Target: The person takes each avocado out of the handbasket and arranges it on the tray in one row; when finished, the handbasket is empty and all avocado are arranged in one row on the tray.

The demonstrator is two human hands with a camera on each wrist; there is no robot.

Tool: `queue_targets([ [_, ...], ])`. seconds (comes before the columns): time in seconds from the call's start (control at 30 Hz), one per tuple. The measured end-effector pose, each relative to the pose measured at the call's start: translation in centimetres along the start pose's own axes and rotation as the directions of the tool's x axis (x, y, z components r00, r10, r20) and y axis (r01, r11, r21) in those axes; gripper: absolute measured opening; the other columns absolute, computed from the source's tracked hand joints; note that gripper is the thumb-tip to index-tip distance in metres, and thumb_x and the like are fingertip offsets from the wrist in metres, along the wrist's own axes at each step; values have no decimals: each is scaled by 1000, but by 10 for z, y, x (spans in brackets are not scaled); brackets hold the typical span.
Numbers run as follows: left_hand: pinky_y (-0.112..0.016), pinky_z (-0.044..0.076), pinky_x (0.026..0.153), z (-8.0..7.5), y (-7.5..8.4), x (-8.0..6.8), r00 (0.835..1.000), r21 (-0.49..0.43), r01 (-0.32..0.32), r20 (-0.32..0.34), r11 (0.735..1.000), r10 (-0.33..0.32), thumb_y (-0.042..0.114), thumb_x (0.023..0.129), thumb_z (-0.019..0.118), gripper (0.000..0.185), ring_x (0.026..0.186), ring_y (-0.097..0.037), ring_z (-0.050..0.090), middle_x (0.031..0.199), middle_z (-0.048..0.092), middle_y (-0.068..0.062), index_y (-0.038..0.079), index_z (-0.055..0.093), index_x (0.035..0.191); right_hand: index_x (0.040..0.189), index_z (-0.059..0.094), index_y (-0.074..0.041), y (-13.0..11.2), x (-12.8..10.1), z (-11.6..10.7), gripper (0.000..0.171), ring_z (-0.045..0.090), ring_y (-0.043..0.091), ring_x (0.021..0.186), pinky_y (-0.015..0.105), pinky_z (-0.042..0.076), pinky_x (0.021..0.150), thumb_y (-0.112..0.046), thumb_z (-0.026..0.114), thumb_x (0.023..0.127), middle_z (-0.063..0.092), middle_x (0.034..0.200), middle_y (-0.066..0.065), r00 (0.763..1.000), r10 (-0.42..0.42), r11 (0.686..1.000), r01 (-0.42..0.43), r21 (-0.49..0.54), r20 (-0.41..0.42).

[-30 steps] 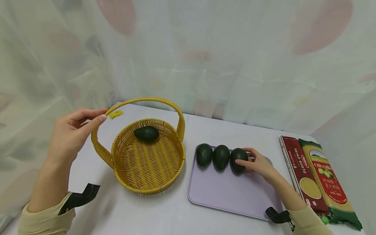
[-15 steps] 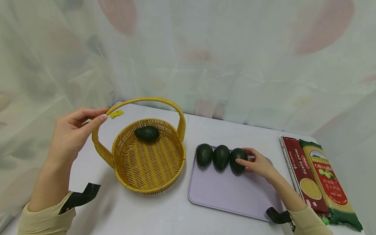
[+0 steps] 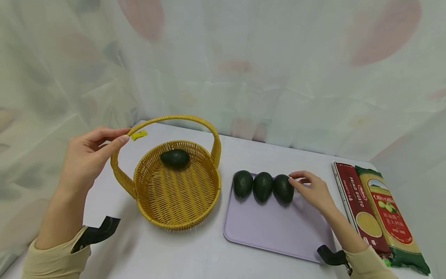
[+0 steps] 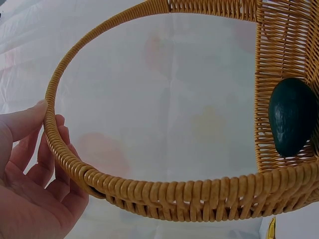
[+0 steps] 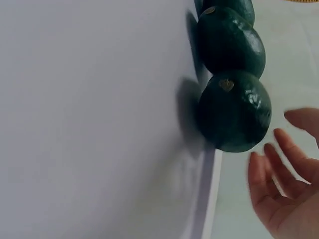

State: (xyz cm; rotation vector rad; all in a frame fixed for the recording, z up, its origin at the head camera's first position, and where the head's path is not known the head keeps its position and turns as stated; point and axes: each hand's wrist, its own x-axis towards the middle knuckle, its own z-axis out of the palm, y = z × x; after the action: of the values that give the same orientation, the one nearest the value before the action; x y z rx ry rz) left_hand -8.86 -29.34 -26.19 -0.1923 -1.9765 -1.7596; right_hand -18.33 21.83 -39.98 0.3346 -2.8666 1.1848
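Observation:
My left hand pinches the handle of a yellow woven basket between thumb and fingers, on the handle's left side. One dark green avocado lies inside, against the far wall. To the right, three more avocados line the back edge of a pale purple tray: a left one, a middle one and a right one. Beside the right avocado is my right hand. In the right wrist view, its loosely bent fingers stand apart from that avocado and hold nothing.
Two packs of pasta, a red spaghetti pack and a green and gold pack, lie right of the tray. A small yellow packet lies behind the basket's handle. A pale patterned curtain hangs behind the white table.
My right hand has let go of the right avocado and drawn slightly back to the right. That avocado stays on the tray. My left hand still pinches the basket's handle.

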Motion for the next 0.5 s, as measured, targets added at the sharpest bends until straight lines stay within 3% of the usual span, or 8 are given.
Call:
queue_targets([
  [0.17, -13, 50, 74, 0, 0, 0, 1000, 5, -1, -1, 1000, 1, -5, 86, 70, 16, 89, -12, 64, 101, 74, 0, -8, 71, 102, 103, 72, -14, -11, 3, 1, 20, 65, 18, 87, 25, 54, 61, -32, 67, 94, 71, 97, 4, 996, -65, 997, 67, 25, -69],
  [0.5, -13, 50, 74, 1, 1, -1, 1000, 43, 3, -9, 999, -2, -3, 86, 71, 16, 89, -12, 63, 102, 74, -2, 0, 75, 102, 105, 71, -15, -46, 14, 16, 15, 67, 24, 77, 27, 54, 62, -24, 67, 94, 70, 91, 4, 988, -153, 980, 148, 134, 22],
])
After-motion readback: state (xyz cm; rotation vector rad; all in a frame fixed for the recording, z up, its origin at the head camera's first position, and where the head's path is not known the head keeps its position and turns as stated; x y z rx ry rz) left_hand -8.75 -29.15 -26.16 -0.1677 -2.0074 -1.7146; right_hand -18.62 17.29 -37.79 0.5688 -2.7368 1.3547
